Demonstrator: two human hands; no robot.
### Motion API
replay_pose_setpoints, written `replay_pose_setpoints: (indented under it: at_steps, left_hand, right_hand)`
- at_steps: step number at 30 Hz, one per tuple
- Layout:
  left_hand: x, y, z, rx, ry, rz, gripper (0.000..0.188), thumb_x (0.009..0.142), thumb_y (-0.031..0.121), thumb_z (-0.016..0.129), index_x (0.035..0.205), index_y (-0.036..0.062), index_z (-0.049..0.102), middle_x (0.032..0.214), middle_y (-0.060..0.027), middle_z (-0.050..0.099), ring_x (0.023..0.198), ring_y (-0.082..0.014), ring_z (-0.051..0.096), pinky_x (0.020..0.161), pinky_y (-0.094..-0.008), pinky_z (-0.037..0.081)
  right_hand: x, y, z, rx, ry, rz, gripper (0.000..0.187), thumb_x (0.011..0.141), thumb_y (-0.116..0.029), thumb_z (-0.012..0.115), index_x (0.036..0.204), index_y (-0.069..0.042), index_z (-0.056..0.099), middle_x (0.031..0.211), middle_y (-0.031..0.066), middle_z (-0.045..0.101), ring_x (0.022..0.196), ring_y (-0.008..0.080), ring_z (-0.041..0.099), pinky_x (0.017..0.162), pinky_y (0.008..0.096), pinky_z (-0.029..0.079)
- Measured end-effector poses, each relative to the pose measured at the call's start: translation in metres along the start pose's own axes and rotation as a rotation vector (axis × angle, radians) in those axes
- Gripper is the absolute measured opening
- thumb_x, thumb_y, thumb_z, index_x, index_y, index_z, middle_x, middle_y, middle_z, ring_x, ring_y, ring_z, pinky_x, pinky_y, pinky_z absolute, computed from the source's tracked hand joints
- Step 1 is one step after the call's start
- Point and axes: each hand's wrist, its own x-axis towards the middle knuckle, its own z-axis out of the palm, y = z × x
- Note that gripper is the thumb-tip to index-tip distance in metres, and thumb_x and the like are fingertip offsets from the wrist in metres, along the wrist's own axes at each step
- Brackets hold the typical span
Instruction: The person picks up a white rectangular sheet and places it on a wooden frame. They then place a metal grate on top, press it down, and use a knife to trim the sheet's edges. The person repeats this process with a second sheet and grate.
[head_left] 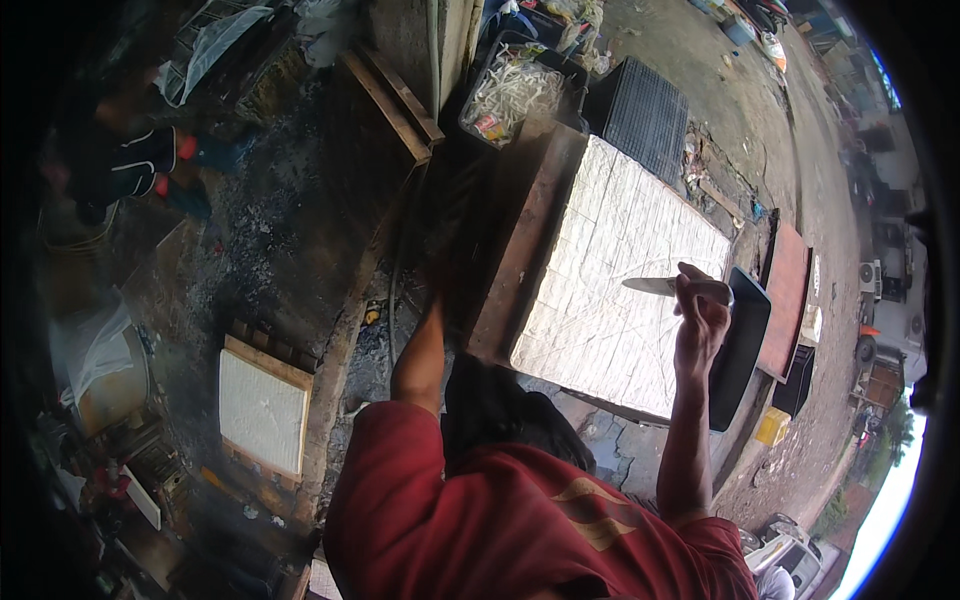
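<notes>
A large white slab [610, 270] with a grid of lines across its top, looking like tofu, lies in front of me beside a brown wooden beam [525, 240]. Over the slab's right part, my right hand [700, 320] is closed round a knife [650, 286]. The blade points left, just above or on the white surface; I cannot tell which. My left forearm [420, 350] reaches forward to the left of the beam. Its hand fades into dark shade there, so its fingers and anything in them are hidden.
A dark tub [740, 350] stands right of the slab. A black crate [640, 115] and a bin of whitish scraps [515, 95] are beyond it. Another white slab [263, 410] lies lower left in a wooden frame. A person [150, 165] is at far left on dark wet ground.
</notes>
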Motion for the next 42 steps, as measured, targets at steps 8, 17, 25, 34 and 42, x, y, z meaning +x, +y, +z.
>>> replay_pose_setpoints:
  at_steps: [8,17,25,34,42]
  left_hand:
    - [-0.013,0.071,-0.052,-0.572,-0.045,-0.498,0.061,0.101,0.039,0.068,0.145,-0.0008,0.054,0.137,-0.0226,0.063,0.127,-0.0342,0.060,0.109,-0.0415,0.047]
    - [-0.120,0.309,-0.152,0.068,-0.372,0.377,0.077,0.091,0.037,0.077,0.153,0.0026,0.047,0.162,-0.0164,0.043,0.153,-0.0362,0.035,0.124,-0.0583,0.024]
    - [-0.142,0.306,-0.147,0.190,-0.430,0.331,0.079,0.090,0.040,0.076,0.153,0.0020,0.047,0.166,-0.0175,0.036,0.157,-0.0364,0.026,0.125,-0.0598,0.021]
    - [-0.151,0.272,-0.136,-0.004,-0.292,0.244,0.060,0.093,0.027,0.072,0.144,-0.0009,0.057,0.163,-0.0196,0.042,0.153,-0.0419,0.035,0.122,-0.0599,0.030]
    - [-0.150,0.272,-0.136,-0.065,-0.244,0.268,0.070,0.086,0.014,0.076,0.150,-0.0007,0.051,0.163,-0.0187,0.041,0.152,-0.0406,0.036,0.122,-0.0581,0.030]
  right_hand:
    - [-0.082,0.041,-0.065,0.736,-0.307,0.163,0.079,0.093,-0.039,0.078,0.150,0.004,0.046,0.137,0.0212,0.058,0.107,0.0295,0.067,0.083,0.0373,0.058]
    - [-0.222,0.092,-0.071,0.643,-0.339,0.676,0.034,0.097,-0.005,0.054,0.130,-0.007,0.047,0.082,0.0053,0.060,0.052,0.0065,0.042,0.043,0.0235,0.032]
    - [-0.263,0.100,-0.031,-0.073,-0.559,0.089,0.050,0.108,-0.009,0.049,0.156,-0.001,0.040,0.142,0.0272,0.059,0.123,0.0368,0.063,0.101,0.0419,0.051]
    - [-0.237,0.111,0.039,-0.128,-0.628,0.000,0.055,0.105,-0.001,0.047,0.159,-0.007,0.037,0.142,0.0342,0.056,0.131,0.0483,0.057,0.104,0.0470,0.051]
    - [-0.240,0.125,0.048,-0.254,-0.646,-0.077,0.061,0.103,0.002,0.048,0.161,-0.007,0.033,0.111,0.0331,0.066,0.097,0.0508,0.067,0.083,0.0516,0.053]
